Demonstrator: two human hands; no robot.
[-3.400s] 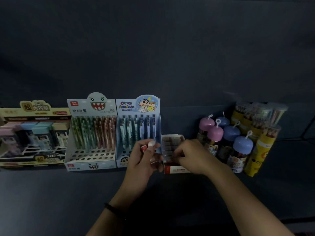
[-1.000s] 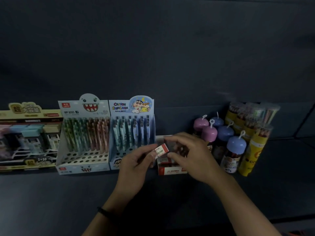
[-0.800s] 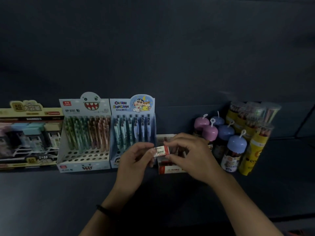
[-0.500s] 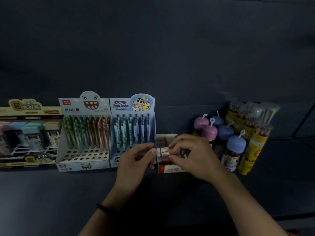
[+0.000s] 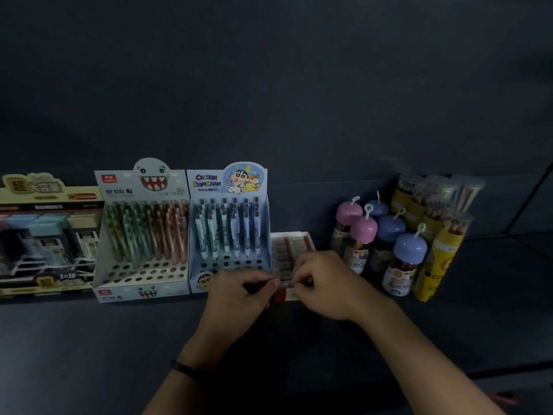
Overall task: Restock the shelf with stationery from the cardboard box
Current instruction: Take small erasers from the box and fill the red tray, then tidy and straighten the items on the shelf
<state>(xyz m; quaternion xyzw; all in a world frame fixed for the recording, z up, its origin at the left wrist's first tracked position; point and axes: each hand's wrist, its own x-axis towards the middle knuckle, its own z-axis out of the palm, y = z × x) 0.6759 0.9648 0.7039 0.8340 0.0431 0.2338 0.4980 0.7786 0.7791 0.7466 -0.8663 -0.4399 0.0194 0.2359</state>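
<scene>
At lower centre of the frame, a person's left hand (image 5: pixel 236 290) and right hand (image 5: pixel 326 283), fingers curled, pinch a small, blurred eraser (image 5: pixel 285 283) between them over the front of the eraser tray (image 5: pixel 291 244), just right of the blue pen display (image 5: pixel 230 229). Placing appears under way; next, it needs seating squarely in a free slot. The cardboard box is out of view.
</scene>
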